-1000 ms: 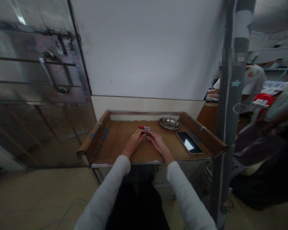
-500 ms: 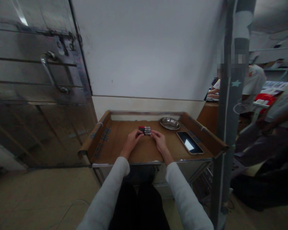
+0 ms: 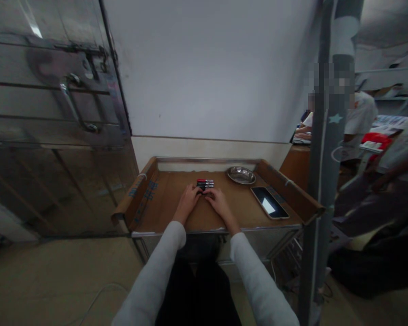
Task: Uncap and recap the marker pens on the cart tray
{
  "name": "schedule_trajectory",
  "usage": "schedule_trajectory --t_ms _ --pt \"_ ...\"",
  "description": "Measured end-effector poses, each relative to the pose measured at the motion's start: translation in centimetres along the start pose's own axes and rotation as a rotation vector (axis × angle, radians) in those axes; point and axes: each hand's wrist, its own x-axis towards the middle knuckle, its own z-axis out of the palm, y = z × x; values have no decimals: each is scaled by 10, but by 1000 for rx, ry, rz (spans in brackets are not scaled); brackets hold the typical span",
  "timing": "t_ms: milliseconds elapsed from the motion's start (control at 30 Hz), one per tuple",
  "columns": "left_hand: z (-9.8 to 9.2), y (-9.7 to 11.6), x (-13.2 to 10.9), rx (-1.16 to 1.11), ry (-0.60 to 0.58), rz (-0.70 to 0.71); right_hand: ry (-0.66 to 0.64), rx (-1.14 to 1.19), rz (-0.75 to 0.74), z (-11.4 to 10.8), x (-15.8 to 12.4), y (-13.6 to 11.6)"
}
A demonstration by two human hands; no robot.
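Observation:
A small row of red, black and silver stick-shaped items (image 3: 205, 183) lies on the cardboard-lined tray table (image 3: 163, 206) in front of me. My left hand (image 3: 189, 198) and my right hand (image 3: 215, 199) rest side by side on the cardboard just below the row. Their fingertips meet at the near edge of the row and look curled around something small. What they pinch is too small to make out.
A round metal dish (image 3: 240, 174) sits at the back right of the tray. A phone (image 3: 269, 202) with a lit screen lies along the right side. A metal door (image 3: 54, 117) stands left, a grey pole (image 3: 326, 149) right, with seated people (image 3: 360, 117) beyond.
Both hands pushed forward to the row of items, then drew back slightly and closer together. The row now holds more pieces than one second ago.

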Motion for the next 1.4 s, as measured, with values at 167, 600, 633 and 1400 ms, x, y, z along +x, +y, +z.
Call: schedule_trajectory --t_ms 167,600,633,1400 --pt "0 1 0 -38 2 36 79 -260 32 -1 -8 0" --pt "0 0 1 -38 -56 56 45 -173 71 5 -6 11" --pt "1 -1 2 -32 -54 50 58 -176 79 5 -6 11" --pt "-7 -1 -6 465 158 -470 160 -545 298 2 -7 19"
